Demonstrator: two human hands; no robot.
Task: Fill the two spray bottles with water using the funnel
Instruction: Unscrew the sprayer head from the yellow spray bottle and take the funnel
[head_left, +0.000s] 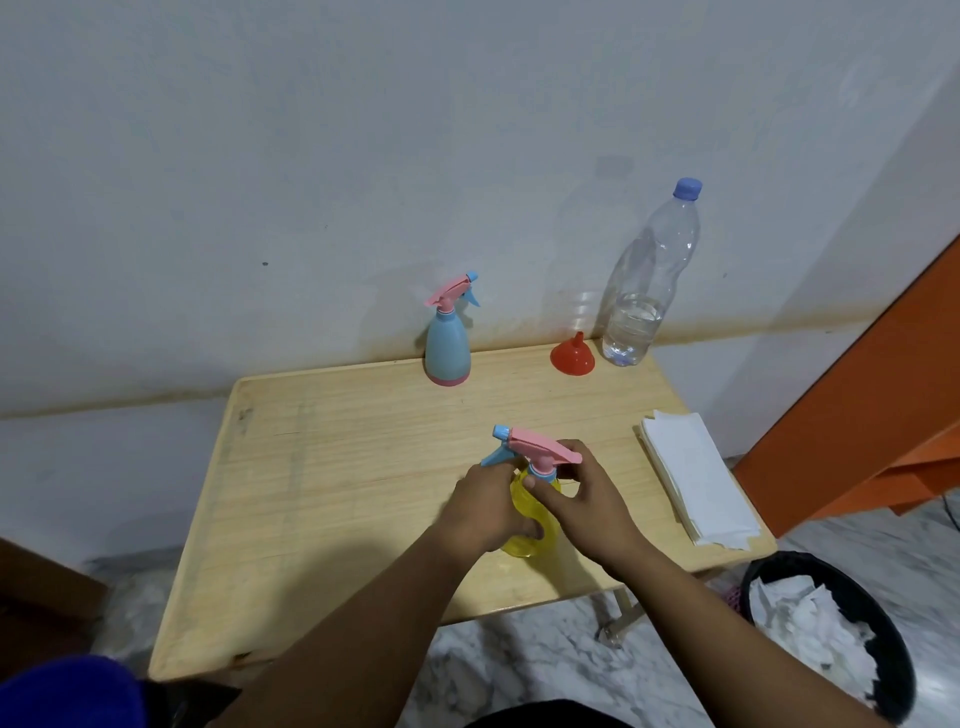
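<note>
- Yellow spray bottle (532, 525) upright near the front of the wooden worktop (332, 467), both hands on it.
- Left hand (485, 512): fingers wrapped round the yellow body, thumb low on its front.
- Right hand (587, 499): fingers pinching the collar under the pink-and-blue trigger head (535, 449); nozzle points left.
- Blue spray bottle (448, 353) upright at the back edge, trigger head on, well apart from the hands.
- Red funnel (572, 354) mouth-down at the back, just beside the clear water bottle (641, 301); bottle capped, water low inside.
- White paper napkins (698, 488) stacked along the right edge.
- Black bin (893, 644) on the floor, lower right, holding crumpled white paper.
</note>
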